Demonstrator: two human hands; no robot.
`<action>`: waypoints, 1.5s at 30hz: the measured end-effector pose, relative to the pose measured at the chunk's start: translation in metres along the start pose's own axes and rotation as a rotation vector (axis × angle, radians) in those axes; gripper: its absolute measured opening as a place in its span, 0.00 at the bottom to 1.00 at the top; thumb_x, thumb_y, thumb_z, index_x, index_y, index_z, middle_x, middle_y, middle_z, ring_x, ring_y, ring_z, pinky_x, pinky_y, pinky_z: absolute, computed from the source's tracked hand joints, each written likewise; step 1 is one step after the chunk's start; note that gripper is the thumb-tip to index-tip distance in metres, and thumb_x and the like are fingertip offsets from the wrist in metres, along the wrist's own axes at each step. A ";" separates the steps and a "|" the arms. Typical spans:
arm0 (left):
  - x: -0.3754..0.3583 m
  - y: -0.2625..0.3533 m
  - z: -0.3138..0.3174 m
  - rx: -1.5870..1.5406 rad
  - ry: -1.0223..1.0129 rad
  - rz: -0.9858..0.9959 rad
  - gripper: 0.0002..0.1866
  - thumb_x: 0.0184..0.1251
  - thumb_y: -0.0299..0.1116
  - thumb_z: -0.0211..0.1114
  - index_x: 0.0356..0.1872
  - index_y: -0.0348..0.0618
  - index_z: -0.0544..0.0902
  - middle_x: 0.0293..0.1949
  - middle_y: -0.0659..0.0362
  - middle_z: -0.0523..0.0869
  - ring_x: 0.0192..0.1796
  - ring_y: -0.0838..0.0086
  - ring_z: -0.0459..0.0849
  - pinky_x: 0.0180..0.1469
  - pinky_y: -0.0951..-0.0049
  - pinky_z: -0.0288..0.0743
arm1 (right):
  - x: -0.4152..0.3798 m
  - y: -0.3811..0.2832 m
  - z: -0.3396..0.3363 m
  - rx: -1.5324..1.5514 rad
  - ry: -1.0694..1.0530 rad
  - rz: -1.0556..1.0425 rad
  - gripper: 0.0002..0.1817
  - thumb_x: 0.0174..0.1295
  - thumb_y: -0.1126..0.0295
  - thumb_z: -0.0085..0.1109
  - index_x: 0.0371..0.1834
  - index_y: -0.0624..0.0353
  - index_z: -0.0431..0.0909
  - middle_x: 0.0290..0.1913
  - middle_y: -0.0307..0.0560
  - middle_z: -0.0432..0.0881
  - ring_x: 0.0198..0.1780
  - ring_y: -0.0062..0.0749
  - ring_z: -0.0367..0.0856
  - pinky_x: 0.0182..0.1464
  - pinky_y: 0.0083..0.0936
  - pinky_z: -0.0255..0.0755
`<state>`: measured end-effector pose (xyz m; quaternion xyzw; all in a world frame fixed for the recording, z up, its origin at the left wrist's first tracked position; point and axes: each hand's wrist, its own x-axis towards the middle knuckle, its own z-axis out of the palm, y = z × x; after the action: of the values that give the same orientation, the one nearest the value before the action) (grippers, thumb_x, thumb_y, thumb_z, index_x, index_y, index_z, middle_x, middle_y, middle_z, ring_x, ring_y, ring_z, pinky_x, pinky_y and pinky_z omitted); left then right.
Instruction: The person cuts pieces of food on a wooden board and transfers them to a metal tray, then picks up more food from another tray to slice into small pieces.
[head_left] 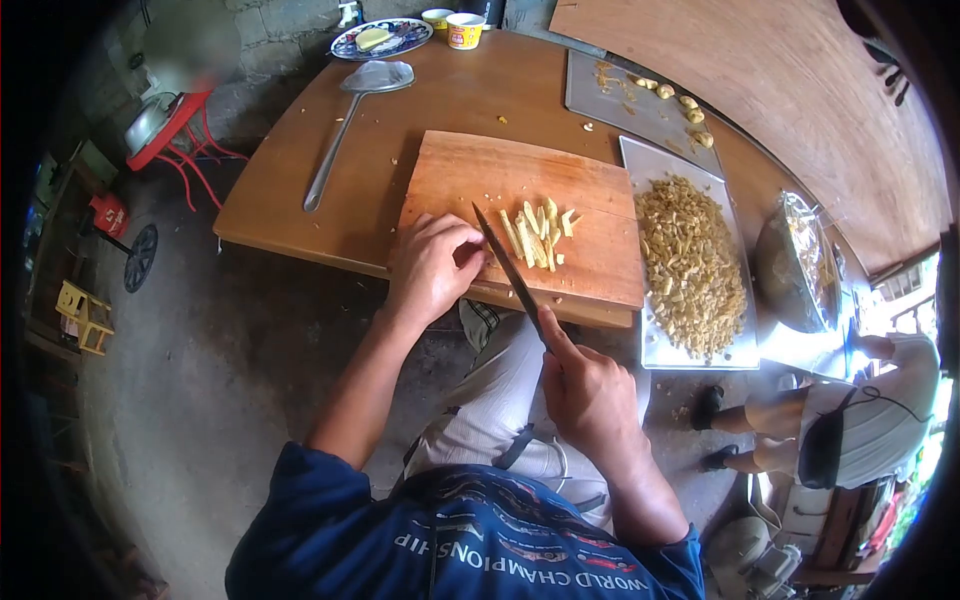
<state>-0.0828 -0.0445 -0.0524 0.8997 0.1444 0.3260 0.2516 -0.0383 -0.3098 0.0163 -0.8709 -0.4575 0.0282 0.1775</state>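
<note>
A wooden cutting board [590,262] lies at the table's near edge, with pale yellow cut strips [537,235] in a small pile on it. My right hand [590,395] is closed round the handle of a knife [508,267], whose blade points up and left over the board, just left of the strips. My left hand [437,262] rests on the board's near left part, fingers curled and thumb bent toward them. Whatever may be between its fingers is hidden. Right of the board, a metal tray [655,352] holds a large heap of chopped pieces [695,265].
A metal spatula [338,145] lies at the table's left. Behind are a patterned plate [402,40], a small tub [464,32] and a second tray [600,110] with peeled pieces. A foil-lined bowl [785,265] stands right. Another person [865,410] is at the far right.
</note>
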 end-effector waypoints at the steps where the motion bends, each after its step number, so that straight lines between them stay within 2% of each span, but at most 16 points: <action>1: 0.000 0.001 0.000 -0.003 0.004 -0.004 0.09 0.63 0.31 0.81 0.42 0.42 0.92 0.45 0.58 0.93 0.53 0.57 0.89 0.59 0.58 0.82 | 0.001 -0.003 0.000 0.000 -0.006 0.003 0.33 0.74 0.67 0.62 0.84 0.44 0.73 0.30 0.49 0.86 0.27 0.53 0.90 0.31 0.51 0.85; 4: 0.000 -0.004 0.003 -0.023 0.007 0.003 0.09 0.62 0.30 0.81 0.42 0.43 0.92 0.45 0.58 0.93 0.52 0.56 0.88 0.58 0.57 0.82 | 0.006 -0.012 0.005 -0.009 -0.105 0.079 0.34 0.75 0.68 0.63 0.86 0.44 0.73 0.32 0.54 0.87 0.32 0.54 0.90 0.36 0.50 0.84; 6: 0.000 -0.006 0.003 -0.040 0.005 0.013 0.09 0.61 0.30 0.81 0.41 0.43 0.91 0.45 0.58 0.93 0.51 0.56 0.88 0.57 0.56 0.82 | 0.017 -0.009 0.024 -0.054 -0.023 0.044 0.35 0.75 0.68 0.63 0.86 0.43 0.72 0.30 0.50 0.85 0.29 0.51 0.89 0.33 0.49 0.83; 7: 0.001 -0.005 0.001 -0.036 0.000 0.007 0.09 0.63 0.29 0.80 0.42 0.42 0.91 0.45 0.57 0.93 0.52 0.56 0.89 0.58 0.57 0.82 | 0.024 -0.003 0.036 -0.111 -0.009 -0.017 0.39 0.73 0.67 0.61 0.89 0.44 0.66 0.33 0.49 0.86 0.26 0.49 0.90 0.28 0.48 0.85; 10: 0.001 -0.002 -0.001 -0.033 -0.008 0.006 0.08 0.64 0.28 0.79 0.43 0.41 0.91 0.45 0.57 0.93 0.53 0.56 0.89 0.59 0.58 0.82 | 0.044 -0.004 0.051 -0.140 -0.008 -0.027 0.39 0.74 0.67 0.60 0.90 0.44 0.64 0.36 0.50 0.88 0.27 0.49 0.91 0.28 0.47 0.86; 11: 0.001 -0.001 -0.001 -0.036 -0.006 0.005 0.09 0.64 0.29 0.79 0.43 0.41 0.91 0.45 0.57 0.93 0.53 0.56 0.89 0.59 0.58 0.82 | 0.047 -0.003 0.054 -0.105 0.069 -0.016 0.34 0.76 0.66 0.62 0.86 0.42 0.72 0.32 0.48 0.87 0.28 0.50 0.89 0.31 0.49 0.84; 18: 0.004 0.004 0.000 -0.018 -0.036 -0.047 0.08 0.66 0.29 0.78 0.43 0.41 0.91 0.46 0.56 0.93 0.53 0.55 0.89 0.59 0.57 0.81 | 0.026 0.009 0.034 -0.109 -0.022 -0.017 0.36 0.76 0.65 0.59 0.88 0.42 0.67 0.36 0.51 0.90 0.30 0.51 0.92 0.33 0.50 0.87; 21: 0.008 0.009 0.011 -0.044 -0.022 -0.003 0.08 0.66 0.29 0.78 0.43 0.41 0.91 0.45 0.54 0.93 0.53 0.54 0.89 0.60 0.56 0.81 | 0.021 0.026 0.036 -0.014 0.082 0.032 0.32 0.77 0.64 0.58 0.85 0.39 0.72 0.32 0.60 0.90 0.33 0.59 0.92 0.37 0.56 0.86; 24: 0.019 0.011 0.026 -0.014 -0.022 0.061 0.07 0.69 0.28 0.77 0.45 0.40 0.91 0.44 0.53 0.94 0.51 0.56 0.91 0.58 0.58 0.84 | 0.023 0.030 0.023 0.119 0.117 0.093 0.31 0.77 0.64 0.59 0.84 0.39 0.74 0.28 0.61 0.89 0.33 0.61 0.91 0.39 0.58 0.85; 27: 0.028 0.012 0.033 -0.169 -0.137 -0.089 0.08 0.75 0.24 0.71 0.51 0.37 0.90 0.47 0.50 0.95 0.47 0.62 0.95 0.54 0.63 0.89 | 0.014 0.038 0.011 0.207 0.202 0.129 0.33 0.76 0.65 0.62 0.85 0.39 0.73 0.28 0.63 0.88 0.33 0.64 0.90 0.41 0.58 0.85; 32: 0.054 0.014 0.012 -0.236 -0.233 -0.014 0.07 0.76 0.22 0.67 0.50 0.38 0.89 0.46 0.50 0.96 0.49 0.58 0.95 0.54 0.59 0.88 | -0.019 0.068 -0.004 0.391 0.237 0.253 0.31 0.75 0.68 0.63 0.82 0.41 0.77 0.29 0.65 0.88 0.32 0.65 0.89 0.40 0.52 0.83; 34: 0.074 0.020 0.005 -0.191 -0.350 0.074 0.08 0.77 0.22 0.66 0.52 0.37 0.89 0.48 0.52 0.95 0.50 0.65 0.94 0.57 0.62 0.86 | -0.035 0.077 -0.009 0.435 0.230 0.325 0.30 0.75 0.69 0.63 0.81 0.43 0.79 0.29 0.63 0.89 0.33 0.62 0.91 0.42 0.48 0.84; 36: 0.098 0.032 0.007 -0.217 -0.410 0.090 0.10 0.76 0.22 0.65 0.53 0.38 0.89 0.49 0.51 0.94 0.53 0.60 0.92 0.60 0.59 0.84 | -0.049 0.088 -0.006 0.477 0.318 0.305 0.30 0.77 0.68 0.63 0.82 0.45 0.78 0.32 0.61 0.91 0.35 0.56 0.94 0.44 0.45 0.85; 38: 0.125 0.043 0.016 -0.038 -0.499 0.446 0.11 0.74 0.22 0.66 0.53 0.39 0.89 0.51 0.51 0.92 0.57 0.55 0.90 0.64 0.56 0.82 | -0.061 0.088 -0.016 0.522 0.284 0.356 0.29 0.78 0.69 0.63 0.82 0.48 0.78 0.35 0.61 0.93 0.37 0.50 0.96 0.46 0.42 0.86; 39: 0.136 0.046 0.027 0.016 -0.609 0.433 0.12 0.72 0.21 0.67 0.53 0.40 0.90 0.53 0.51 0.91 0.62 0.51 0.87 0.67 0.56 0.80 | -0.067 0.091 -0.015 0.540 0.307 0.363 0.29 0.78 0.69 0.62 0.82 0.48 0.77 0.36 0.61 0.93 0.37 0.48 0.96 0.47 0.42 0.86; 45: 0.177 0.026 0.064 0.207 -0.860 0.522 0.12 0.66 0.21 0.73 0.49 0.43 0.89 0.54 0.53 0.90 0.62 0.55 0.87 0.66 0.55 0.81 | -0.098 0.099 -0.026 0.580 0.324 0.422 0.29 0.78 0.71 0.63 0.82 0.50 0.77 0.43 0.65 0.94 0.37 0.42 0.96 0.48 0.37 0.86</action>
<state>0.0936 -0.0141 0.0109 0.9788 -0.1701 -0.0375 0.1078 -0.0114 -0.4476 -0.0032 -0.8528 -0.2073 0.0543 0.4763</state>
